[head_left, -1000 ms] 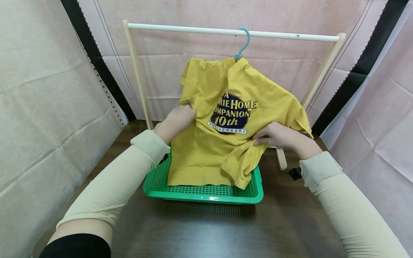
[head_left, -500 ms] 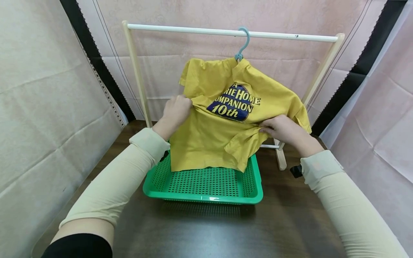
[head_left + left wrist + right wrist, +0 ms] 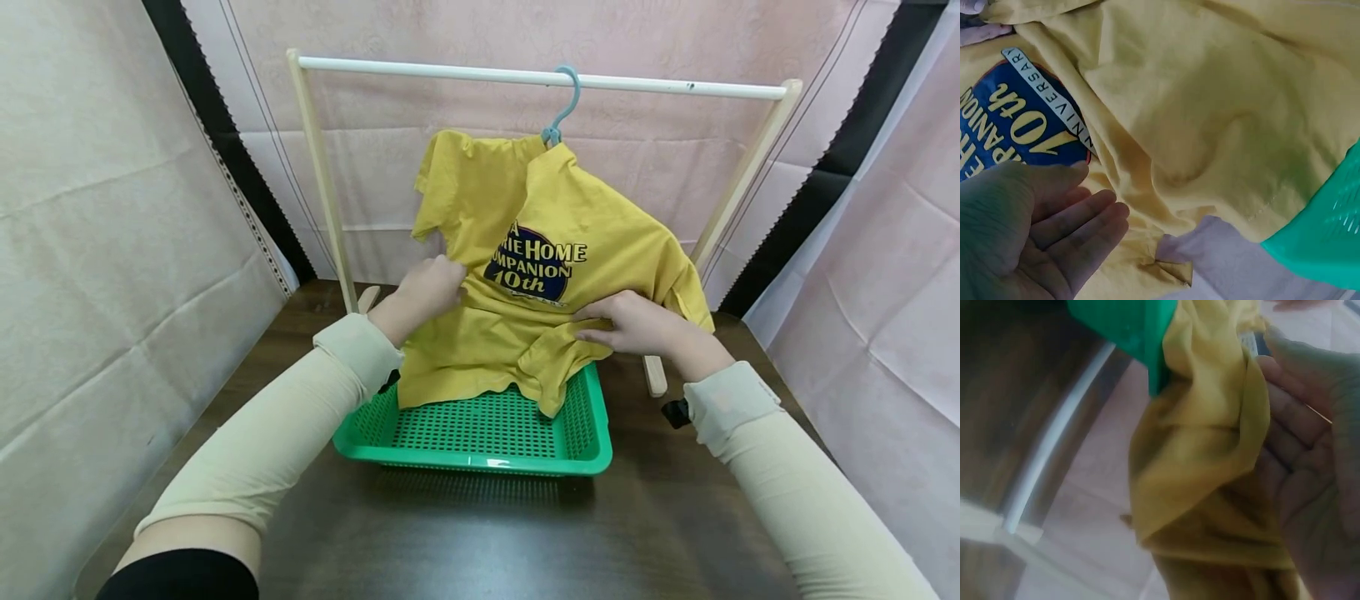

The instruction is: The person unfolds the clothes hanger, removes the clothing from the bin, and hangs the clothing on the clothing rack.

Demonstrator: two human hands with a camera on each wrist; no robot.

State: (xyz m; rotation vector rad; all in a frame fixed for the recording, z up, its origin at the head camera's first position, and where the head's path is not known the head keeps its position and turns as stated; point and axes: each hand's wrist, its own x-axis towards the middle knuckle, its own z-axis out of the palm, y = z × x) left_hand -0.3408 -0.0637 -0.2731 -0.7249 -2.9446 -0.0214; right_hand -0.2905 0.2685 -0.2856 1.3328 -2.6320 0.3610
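A yellow T-shirt (image 3: 592,196) with a dark round print hangs from a light blue hanger (image 3: 572,96). Creases cross its middle, and the hem droops over a green basket (image 3: 472,460). My left hand (image 3: 429,292) is at the shirt's left side; in the left wrist view its thumb and fingers are apart, with nothing pinched between them. At the lower right side is my right hand (image 3: 637,323), its thumb apart from its fingers beside a bunched fold. In the right wrist view its fingertips are partly hidden by the cloth.
The hanger hooks over the white rail (image 3: 450,73) of a small clothes rack with pale side posts (image 3: 318,167). A dark wooden tabletop (image 3: 480,542) carries rack and basket. Pale cloth walls (image 3: 112,208) close in the back and both sides.
Both hands first lifted the shirt's middle, raising the hem off the basket's floor. Now they are lower, the fingers have loosened, and the cloth has sagged with the print hanging lower.
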